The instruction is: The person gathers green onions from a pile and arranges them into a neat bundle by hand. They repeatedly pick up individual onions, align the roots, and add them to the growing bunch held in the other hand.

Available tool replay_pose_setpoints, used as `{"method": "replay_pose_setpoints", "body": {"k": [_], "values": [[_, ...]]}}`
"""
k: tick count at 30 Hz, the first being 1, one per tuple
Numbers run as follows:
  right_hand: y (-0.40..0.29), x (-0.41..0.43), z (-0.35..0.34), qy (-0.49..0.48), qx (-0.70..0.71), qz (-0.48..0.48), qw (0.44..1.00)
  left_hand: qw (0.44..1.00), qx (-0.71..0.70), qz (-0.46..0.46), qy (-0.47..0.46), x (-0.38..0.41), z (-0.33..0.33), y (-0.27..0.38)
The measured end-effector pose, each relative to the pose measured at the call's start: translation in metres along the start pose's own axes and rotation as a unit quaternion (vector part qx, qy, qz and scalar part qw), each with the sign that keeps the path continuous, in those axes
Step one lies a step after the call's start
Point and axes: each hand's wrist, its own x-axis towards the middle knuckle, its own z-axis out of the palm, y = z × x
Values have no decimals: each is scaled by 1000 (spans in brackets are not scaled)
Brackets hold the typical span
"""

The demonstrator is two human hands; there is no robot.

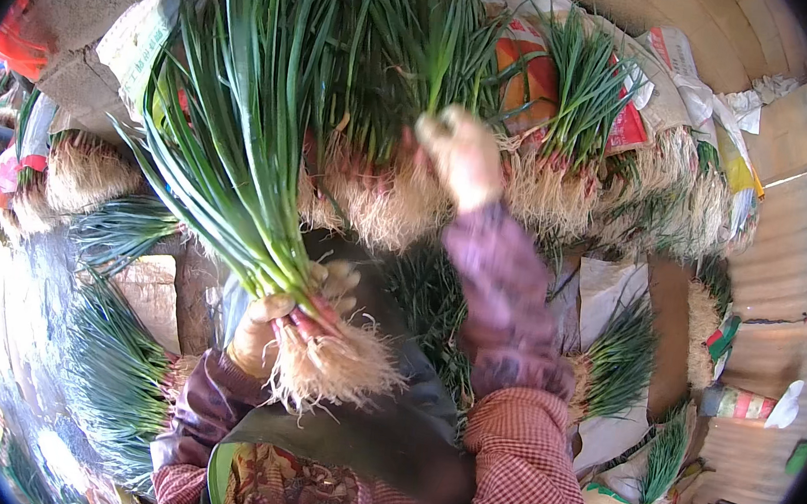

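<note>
A bunch of green onions with long green leaves, reddish stems and pale stringy roots is held in my left hand, its fingers wrapped around the stems near the roots. The leaves point up and to the left, and the roots hang over my lap. My right hand, blurred, reaches forward with its fingers closed at the stems of a small green onion in front of the heap. Under and beside that hand lies the heap of green onions, roots towards me.
Another bunch rests on printed woven sacks at the back right. More bunches lie at the left and at the right. Loose green leaves cover the ground between my arms. Stone blocks stand at the back left.
</note>
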Motion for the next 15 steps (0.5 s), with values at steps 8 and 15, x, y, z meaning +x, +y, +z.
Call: {"method": "replay_pose_setpoints", "body": {"k": [8,15], "values": [[6,-88,69,-205,444,110,865,993,109,16,41,8,5,-5],[-19,-124,76,-12,-9,-215,976,986,159,-26,33,-1,-15,0]]}}
